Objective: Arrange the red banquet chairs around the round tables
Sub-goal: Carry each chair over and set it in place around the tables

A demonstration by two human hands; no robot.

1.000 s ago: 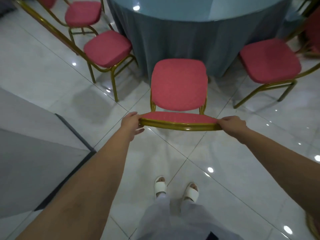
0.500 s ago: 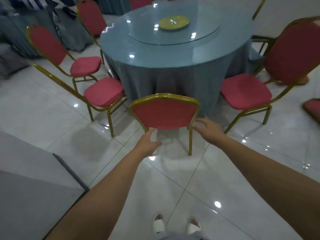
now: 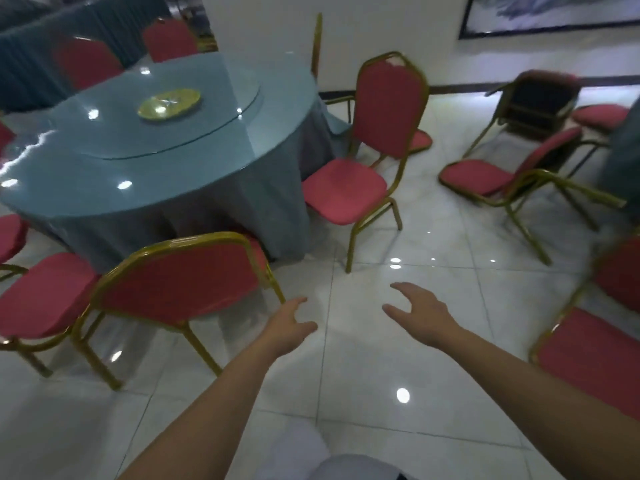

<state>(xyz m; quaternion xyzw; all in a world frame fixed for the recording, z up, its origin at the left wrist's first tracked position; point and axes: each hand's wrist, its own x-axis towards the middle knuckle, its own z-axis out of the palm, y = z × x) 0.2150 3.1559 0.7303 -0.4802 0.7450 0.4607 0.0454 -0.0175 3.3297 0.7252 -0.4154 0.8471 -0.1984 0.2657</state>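
Note:
A round table (image 3: pixel 166 188) with a blue-grey cloth and a glass turntable stands at the upper left. A red banquet chair with a gold frame (image 3: pixel 180 282) stands at its near edge, back toward me. My left hand (image 3: pixel 289 327) hovers just right of that chair's back, fingers relaxed, holding nothing. My right hand (image 3: pixel 420 313) is held out over the floor, fingers spread and empty. Another red chair (image 3: pixel 367 168) stands at the table's right side. More red chairs stand around the table's left and far sides.
A tipped red chair (image 3: pixel 512 178) leans on its side at the right. A further red chair (image 3: pixel 602 344) is at the right edge. A dark stack of chairs (image 3: pixel 540 102) stands by the white wall. The floor is glossy white tile (image 3: pixel 398 375).
Both hands have let go of the near chair's back and drawn away to the right. My view has swung right, bringing the tipped chair and the wall into sight.

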